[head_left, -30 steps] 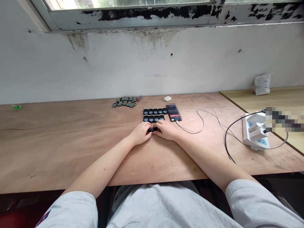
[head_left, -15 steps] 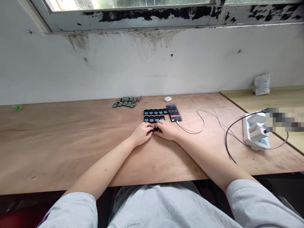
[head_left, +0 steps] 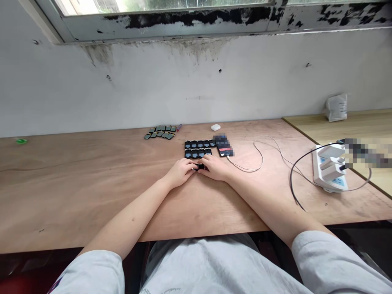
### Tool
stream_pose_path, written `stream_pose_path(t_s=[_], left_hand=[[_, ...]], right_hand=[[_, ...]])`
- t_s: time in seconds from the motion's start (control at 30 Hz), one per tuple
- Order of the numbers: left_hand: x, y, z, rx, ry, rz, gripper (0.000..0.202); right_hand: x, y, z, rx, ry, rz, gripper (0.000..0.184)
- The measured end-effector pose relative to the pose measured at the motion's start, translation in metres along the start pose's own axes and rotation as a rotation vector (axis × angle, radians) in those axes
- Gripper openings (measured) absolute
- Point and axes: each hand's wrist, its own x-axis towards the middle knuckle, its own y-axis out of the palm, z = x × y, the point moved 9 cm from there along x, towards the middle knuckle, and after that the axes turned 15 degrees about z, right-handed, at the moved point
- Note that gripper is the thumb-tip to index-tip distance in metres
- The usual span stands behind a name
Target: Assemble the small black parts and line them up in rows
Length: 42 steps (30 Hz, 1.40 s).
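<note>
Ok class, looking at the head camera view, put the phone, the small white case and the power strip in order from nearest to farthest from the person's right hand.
From the right hand:
1. Phone: just ahead, slightly right.
2. Small white case: straight ahead, farther back.
3. Power strip: far off to the right.

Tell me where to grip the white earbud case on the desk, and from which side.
Grip the white earbud case across its narrower sides, coming straight down from above. It lies flat on the plywood desk, low and rounded, with nothing against its sides, so a pinch from overhead looks like the surest hold.
</note>
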Motion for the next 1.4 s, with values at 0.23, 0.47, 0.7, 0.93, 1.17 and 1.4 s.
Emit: stream_pose_path(t_s=[0.23, 0.47, 0.7, 0.93, 1.17, 1.4], left_hand=[[-0.002, -0.002, -0.012, 0.060, -0.002, 0.063, 0.021], [0.001, 0.000, -0.010, 0.055, -0.043, 0.017, 0.021], [-0.023, -0.036, 0.022, 0.158, -0.316, -0.340, 0.022], [-0.049, -0.050, 0.079, 0.151, -0.647, -0.435, 0.022], [-0.041, -0.038, 0.087, 0.216, -0.758, -0.218, 0.025], [-0.026, -0.020, 0.066, 0.246, -0.576, -0.061, 0.039]], right_hand=[[0.000, -0.001, 0.000, 0.025, -0.006, 0.000, 0.030], [-0.001, -0.001, 0.003, 0.038, -0.025, -0.009, 0.032], [-0.007, -0.009, 0.004, 0.114, -0.051, -0.110, 0.056], [-0.006, -0.007, 0.005, 0.051, -0.054, -0.081, 0.042], [-0.005, -0.006, 0.008, 0.014, -0.082, -0.059, 0.026], [-0.003, -0.004, 0.009, -0.012, -0.080, -0.043, 0.024]])
